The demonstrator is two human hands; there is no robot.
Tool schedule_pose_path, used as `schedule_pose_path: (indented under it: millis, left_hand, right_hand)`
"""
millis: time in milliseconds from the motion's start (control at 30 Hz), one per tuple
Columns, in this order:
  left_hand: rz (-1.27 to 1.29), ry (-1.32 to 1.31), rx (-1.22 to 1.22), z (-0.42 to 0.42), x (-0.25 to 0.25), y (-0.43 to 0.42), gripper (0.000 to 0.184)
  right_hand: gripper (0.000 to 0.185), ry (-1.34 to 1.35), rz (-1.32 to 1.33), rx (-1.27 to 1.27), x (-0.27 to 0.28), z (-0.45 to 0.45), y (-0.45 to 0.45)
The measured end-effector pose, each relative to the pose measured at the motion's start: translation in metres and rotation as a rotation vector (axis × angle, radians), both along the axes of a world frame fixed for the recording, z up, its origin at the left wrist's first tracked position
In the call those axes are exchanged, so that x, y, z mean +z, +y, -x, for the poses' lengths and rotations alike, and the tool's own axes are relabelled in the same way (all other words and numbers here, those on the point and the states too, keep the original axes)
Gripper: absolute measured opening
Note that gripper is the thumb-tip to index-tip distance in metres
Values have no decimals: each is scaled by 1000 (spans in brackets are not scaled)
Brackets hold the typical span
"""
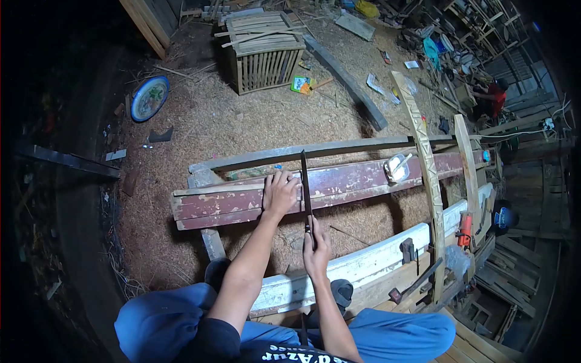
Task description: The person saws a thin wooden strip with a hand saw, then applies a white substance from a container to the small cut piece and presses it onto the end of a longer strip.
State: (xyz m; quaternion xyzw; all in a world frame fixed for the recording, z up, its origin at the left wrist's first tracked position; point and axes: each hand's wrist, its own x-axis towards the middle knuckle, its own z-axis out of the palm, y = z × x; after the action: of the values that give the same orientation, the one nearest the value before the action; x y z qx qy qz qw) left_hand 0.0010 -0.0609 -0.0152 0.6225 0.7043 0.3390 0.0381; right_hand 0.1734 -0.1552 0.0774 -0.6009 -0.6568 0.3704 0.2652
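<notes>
My right hand (pixel 316 251) is closed around the handle of a handsaw (pixel 305 181). Its dark blade points away from me and lies across the worn red-brown wooden bench (pixel 357 179). To the left of the blade, my left hand (pixel 281 192) presses down with its fingers curled over a thin wooden strip (pixel 227 189) lying along the bench top. Where the saw teeth meet the wood is too small to make out. A clear plastic tub (pixel 397 169) with a light stick or brush in it sits on the bench to the right.
A white-painted beam (pixel 363 264) runs in front of my knees. A notched wooden piece (pixel 423 151) leans across bench and beam; a hammer (pixel 408 289) and red tool (pixel 465 228) lie near it. Beyond stand a slatted crate (pixel 269 69) and, far right, a person (pixel 495 98).
</notes>
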Motion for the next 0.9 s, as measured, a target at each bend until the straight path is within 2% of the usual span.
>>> schedule_pose_path:
  millis: [133, 200, 300, 400, 433, 467, 567, 667, 700, 800, 867, 900]
  left_hand:
    - [7, -15, 5, -1, -6, 1, 15]
    - [-27, -3, 9, -2, -5, 1, 13]
    - [-15, -15, 8, -2, 1, -1, 13]
    - [3, -29, 69, -9, 4, 0, 15]
    - [26, -42, 99, -13, 4, -1, 14]
    - [44, -28, 81, -16, 1, -5, 14]
    - [41, -26, 177, -27, 4, 0, 14]
    - [21, 14, 240, -33, 9, 3, 18]
    - [20, 30, 237, -32, 13, 3, 18]
    - [89, -39, 225, -24, 38, 8, 18]
    - [111, -193, 258, -23, 76, 12, 21]
    - [155, -168, 288, -23, 99, 13, 23]
  right_hand:
    - [42, -78, -46, -82, 0, 2, -3]
    - [43, -48, -29, -101, -2, 5, -3]
    - [49, 103, 53, -230, -10, 1, 2]
    - [46, 137, 139, -179, -11, -6, 11]
    - [46, 280, 228, -252, -37, -8, 9]
    - [46, 293, 245, -272, -27, -7, 7]
    - [44, 55, 85, -151, 9, -12, 20]
    - [43, 180, 131, -141, 9, -21, 29]
    - [43, 271, 171, -145, 17, -24, 34]
    - [45, 240, 129, -66, 31, -41, 54]
    - [46, 295, 133, -34, 53, -47, 65]
    - [45, 329, 130, -6, 57, -53, 68]
